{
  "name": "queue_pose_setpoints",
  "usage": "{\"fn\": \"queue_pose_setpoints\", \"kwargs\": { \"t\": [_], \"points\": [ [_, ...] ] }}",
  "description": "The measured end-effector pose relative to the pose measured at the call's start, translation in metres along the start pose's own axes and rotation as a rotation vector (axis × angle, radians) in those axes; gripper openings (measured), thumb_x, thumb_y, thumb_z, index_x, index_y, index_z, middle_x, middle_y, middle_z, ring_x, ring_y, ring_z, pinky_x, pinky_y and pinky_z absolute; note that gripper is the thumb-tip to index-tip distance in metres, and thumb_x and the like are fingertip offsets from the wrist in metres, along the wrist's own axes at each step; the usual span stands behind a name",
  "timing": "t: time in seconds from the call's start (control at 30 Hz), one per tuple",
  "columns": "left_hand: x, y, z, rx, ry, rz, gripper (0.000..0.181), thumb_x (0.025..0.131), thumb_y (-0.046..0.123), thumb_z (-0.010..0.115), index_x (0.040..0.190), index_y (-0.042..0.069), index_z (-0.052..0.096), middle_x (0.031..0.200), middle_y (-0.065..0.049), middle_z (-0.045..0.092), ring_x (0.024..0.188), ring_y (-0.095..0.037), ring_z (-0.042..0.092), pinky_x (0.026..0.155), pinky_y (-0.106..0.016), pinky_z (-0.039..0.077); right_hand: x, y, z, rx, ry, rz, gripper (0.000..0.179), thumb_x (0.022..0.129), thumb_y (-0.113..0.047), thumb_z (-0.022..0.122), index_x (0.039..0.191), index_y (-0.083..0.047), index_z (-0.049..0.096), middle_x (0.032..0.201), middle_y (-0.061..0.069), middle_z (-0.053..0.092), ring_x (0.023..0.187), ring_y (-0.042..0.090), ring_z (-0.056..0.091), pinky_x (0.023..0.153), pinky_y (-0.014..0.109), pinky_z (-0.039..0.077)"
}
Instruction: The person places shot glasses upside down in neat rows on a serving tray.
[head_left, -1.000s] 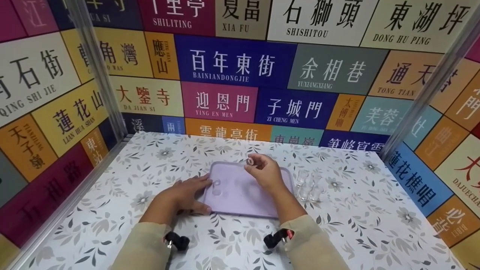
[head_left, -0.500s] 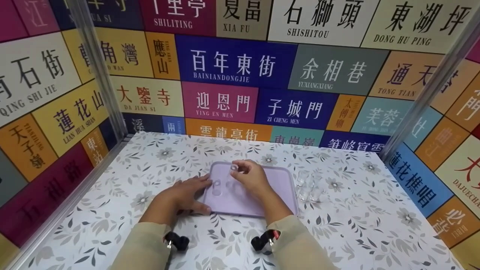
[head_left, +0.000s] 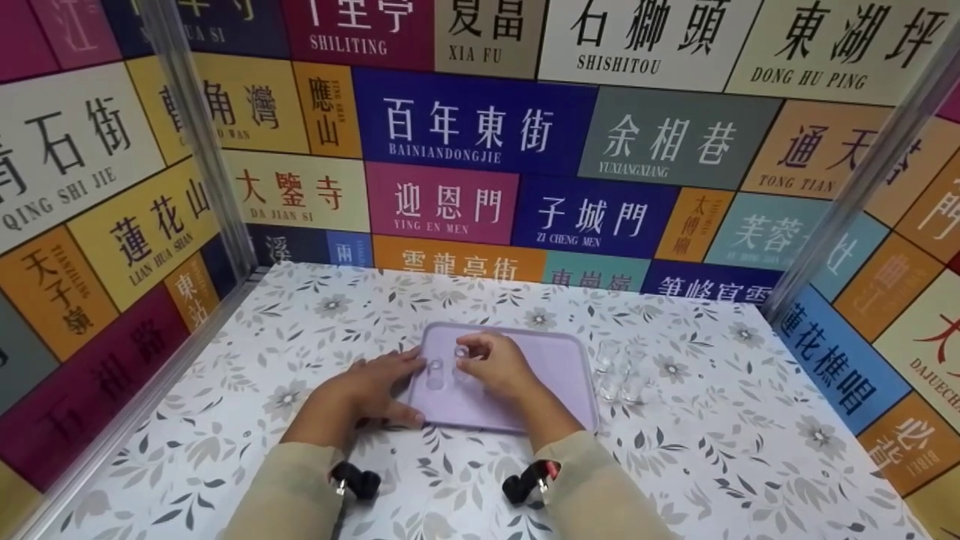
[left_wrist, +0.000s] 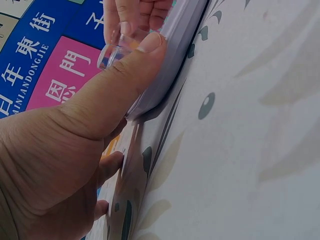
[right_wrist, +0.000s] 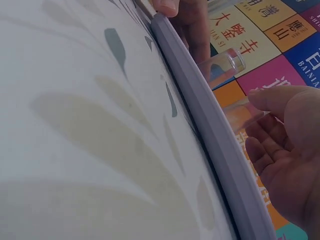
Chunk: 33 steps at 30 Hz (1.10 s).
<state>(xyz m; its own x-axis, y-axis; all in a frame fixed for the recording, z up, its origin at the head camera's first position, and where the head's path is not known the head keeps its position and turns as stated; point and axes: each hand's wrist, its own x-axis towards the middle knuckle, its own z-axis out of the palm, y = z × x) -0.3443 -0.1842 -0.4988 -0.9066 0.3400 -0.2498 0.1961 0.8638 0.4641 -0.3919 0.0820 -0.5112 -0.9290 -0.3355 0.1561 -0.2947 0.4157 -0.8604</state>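
On the tray's (head_left: 555,382) 9 o'clock side, one clear glass (head_left: 435,376) stands; at its 3 o'clock my right hand (head_left: 499,367) pinches a second glass (head_left: 460,369). My left hand (head_left: 379,386) lies loosely extended at the 9 o'clock edge. Other glasses (head_left: 609,388) remain on the worktop (head_left: 750,420) at 3 o'clock; I judge it early.

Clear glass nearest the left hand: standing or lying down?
Standing: in the right wrist view, the clear glass juts up from the tray. Whether it is upside down, I cannot tell.
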Motion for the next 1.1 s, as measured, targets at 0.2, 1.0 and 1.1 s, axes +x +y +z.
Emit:
{"fn": "queue_pose_setpoints", "kwargs": {
  "t": [0.2, 1.0, 1.1],
  "points": [
    [0.001, 0.0, 0.0, 0.0, 0.003, 0.0, 0.115, 0.07, 0.077, 0.085, 0.167, 0.045, 0.032, 0.18, 0.017, 0.016, 0.17, -0.028, 0.012, 0.137, -0.067, 0.002, 0.0, 0.004, 0.002, -0.018, -0.015, -0.011, 0.038, 0.094, -0.015, 0.081, 0.132, -0.01, 0.076, 0.117, 0.008, 0.078, 0.104, 0.018, 0.072, 0.09, 0.029, 0.062],
    [0.002, -0.001, 0.001, -0.018, 0.003, -0.021, 0.114, 0.069, 0.074, 0.087, 0.166, 0.048, 0.032, 0.179, 0.021, 0.016, 0.17, -0.027, 0.012, 0.137, -0.065, 0.002, -0.012, -0.008, -0.025, 0.051, 0.029, -0.033, 0.054, 0.09, -0.02, 0.085, 0.141, -0.007, 0.069, 0.136, 0.02, 0.072, 0.126, 0.031, 0.069, 0.111, 0.048, 0.058],
    [0.001, 0.0, 0.001, -0.02, 0.001, -0.009, 0.114, 0.07, 0.073, 0.087, 0.166, 0.046, 0.032, 0.18, 0.021, 0.015, 0.171, -0.028, 0.012, 0.137, -0.065, 0.002, -0.013, -0.006, -0.031, 0.044, 0.048, -0.041, 0.053, 0.09, -0.02, 0.086, 0.14, -0.009, 0.07, 0.135, 0.02, 0.073, 0.126, 0.03, 0.07, 0.11, 0.048, 0.058]
  ]
}}
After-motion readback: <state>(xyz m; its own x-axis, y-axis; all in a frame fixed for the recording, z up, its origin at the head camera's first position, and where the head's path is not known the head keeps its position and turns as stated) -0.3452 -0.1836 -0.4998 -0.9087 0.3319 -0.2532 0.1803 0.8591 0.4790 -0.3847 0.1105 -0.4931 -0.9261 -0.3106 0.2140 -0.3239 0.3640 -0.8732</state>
